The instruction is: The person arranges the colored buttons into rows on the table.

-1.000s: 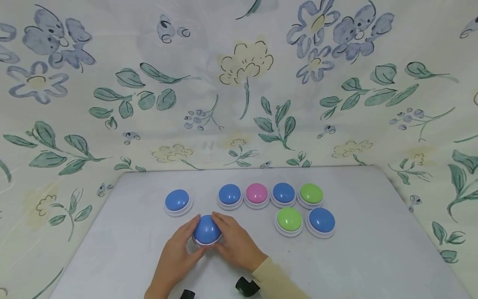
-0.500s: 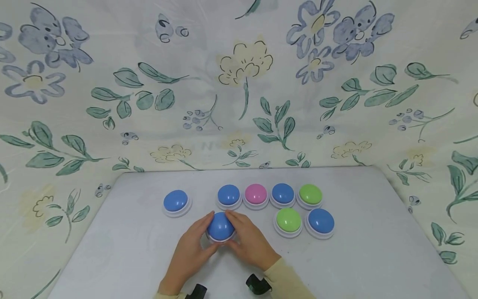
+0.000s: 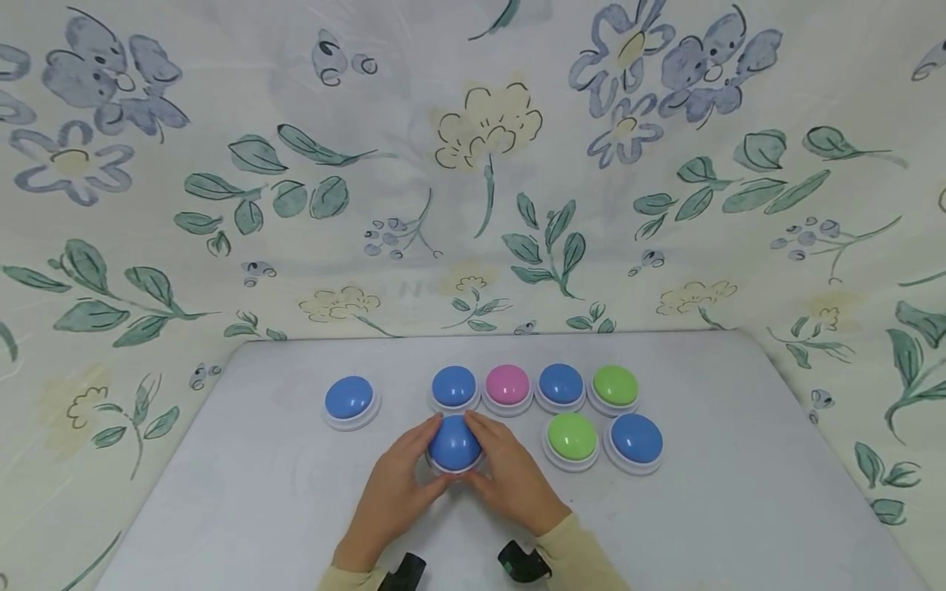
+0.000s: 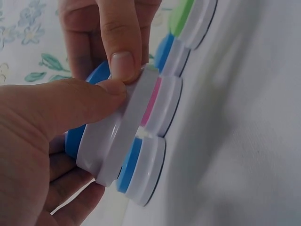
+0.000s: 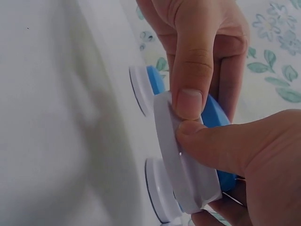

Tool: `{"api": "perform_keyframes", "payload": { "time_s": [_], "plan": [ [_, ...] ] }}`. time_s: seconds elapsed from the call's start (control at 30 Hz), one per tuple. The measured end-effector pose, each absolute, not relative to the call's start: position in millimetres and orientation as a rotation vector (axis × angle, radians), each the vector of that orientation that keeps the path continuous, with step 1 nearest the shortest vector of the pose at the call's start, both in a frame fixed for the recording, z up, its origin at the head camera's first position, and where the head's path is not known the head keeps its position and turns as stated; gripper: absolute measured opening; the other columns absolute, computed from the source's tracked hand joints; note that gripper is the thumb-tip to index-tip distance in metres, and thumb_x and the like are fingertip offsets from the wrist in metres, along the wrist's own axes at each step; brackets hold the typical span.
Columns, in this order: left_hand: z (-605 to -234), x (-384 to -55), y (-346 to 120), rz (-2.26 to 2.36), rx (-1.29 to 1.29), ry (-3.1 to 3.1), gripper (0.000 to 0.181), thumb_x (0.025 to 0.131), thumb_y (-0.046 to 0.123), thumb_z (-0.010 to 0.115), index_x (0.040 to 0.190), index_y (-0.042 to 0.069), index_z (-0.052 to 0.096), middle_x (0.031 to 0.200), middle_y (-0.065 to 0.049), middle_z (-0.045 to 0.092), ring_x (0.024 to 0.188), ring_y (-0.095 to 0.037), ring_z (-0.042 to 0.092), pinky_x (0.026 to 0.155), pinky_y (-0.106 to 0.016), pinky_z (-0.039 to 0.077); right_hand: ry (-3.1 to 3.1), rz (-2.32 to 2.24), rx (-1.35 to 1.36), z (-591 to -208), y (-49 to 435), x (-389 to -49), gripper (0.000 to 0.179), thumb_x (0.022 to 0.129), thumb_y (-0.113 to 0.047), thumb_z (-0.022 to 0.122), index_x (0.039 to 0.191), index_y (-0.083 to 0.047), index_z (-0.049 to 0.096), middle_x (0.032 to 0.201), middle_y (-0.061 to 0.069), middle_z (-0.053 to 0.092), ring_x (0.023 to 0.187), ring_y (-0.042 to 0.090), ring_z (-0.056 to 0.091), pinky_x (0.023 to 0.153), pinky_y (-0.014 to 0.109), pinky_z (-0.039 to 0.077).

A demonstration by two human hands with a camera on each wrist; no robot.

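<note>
A blue dome push button with a white round base is gripped from both sides by my two hands. My left hand has its thumb on the near side of the base and its fingers round the left. Mirroring it, my right hand holds the right side, and both thumbs meet on the white rim. In the wrist views the button is lifted off the table, its base tilted. Just behind it stands another blue button, beginning a row with a pink button, a blue button and a green button.
A lone blue button stands at the left. In front of the row's right end sit a second green button and a blue one beside it. Flowered cloth rises behind the white table.
Both hands have carried the blue button to the right and slightly away from the body, from near the lone left button to in front of the row's left end. The other buttons stay put.
</note>
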State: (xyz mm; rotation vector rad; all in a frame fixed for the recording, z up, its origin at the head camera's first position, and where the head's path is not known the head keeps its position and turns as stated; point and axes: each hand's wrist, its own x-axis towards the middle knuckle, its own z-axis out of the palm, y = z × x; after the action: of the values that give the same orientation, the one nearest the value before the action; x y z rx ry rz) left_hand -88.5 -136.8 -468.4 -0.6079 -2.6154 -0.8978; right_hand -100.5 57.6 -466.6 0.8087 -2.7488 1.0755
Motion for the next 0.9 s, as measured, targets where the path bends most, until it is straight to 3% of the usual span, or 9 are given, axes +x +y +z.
{"api": "perform_keyframes", "payload": {
  "time_s": [0.9],
  "plan": [
    [-474, -106, -106, -1.052, -0.656, -2.632, 0.076, 0.074, 0.007, 0.089, 0.139, -0.007, 0.054, 0.142, -0.02, 0.057, 0.129, -0.035, 0.056, 0.107, -0.048, 0.046, -2.736, 1.146, 0.631, -469, 83, -105, 0.071, 0.083, -0.008, 0.081, 0.144, 0.007, 0.046, 0.145, 0.023, 0.051, 0.134, 0.039, 0.049, 0.111, 0.051, 0.042]
  ]
}}
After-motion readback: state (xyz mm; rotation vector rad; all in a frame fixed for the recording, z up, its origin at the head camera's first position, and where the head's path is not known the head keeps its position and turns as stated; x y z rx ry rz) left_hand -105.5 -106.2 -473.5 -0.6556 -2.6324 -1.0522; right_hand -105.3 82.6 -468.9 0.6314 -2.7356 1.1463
